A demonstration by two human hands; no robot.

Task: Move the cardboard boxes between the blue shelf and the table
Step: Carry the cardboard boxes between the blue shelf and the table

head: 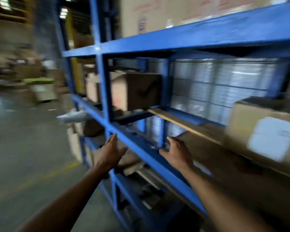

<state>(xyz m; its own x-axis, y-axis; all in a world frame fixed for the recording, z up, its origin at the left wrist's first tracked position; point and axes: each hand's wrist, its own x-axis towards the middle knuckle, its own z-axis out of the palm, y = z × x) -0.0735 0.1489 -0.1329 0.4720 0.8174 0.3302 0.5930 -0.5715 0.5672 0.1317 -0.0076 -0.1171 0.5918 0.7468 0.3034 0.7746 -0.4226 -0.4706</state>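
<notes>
Reaching toward the blue shelf (pixel 157 158), left hand (pixel 110 152) and right hand (pixel 177 152) empty, fingers loosely apart

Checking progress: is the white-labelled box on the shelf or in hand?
On the shelf. The box rests on its board at right; the left hand and right hand are open, empty, apart from it.

You are holding both hands out toward the blue shelf (pixel 157 42), gripping nothing. Your left hand (pixel 111 152) is stretching flat with its fingers straight. Your right hand (pixel 177 154) is hovering, fingers relaxed, just over the front beam (pixel 141 144). Beyond them a brown box (pixel 141 91) is sitting on the shelf, and a labelled box (pixel 264 131) is sitting at the right. Motion is blurring the whole view.
</notes>
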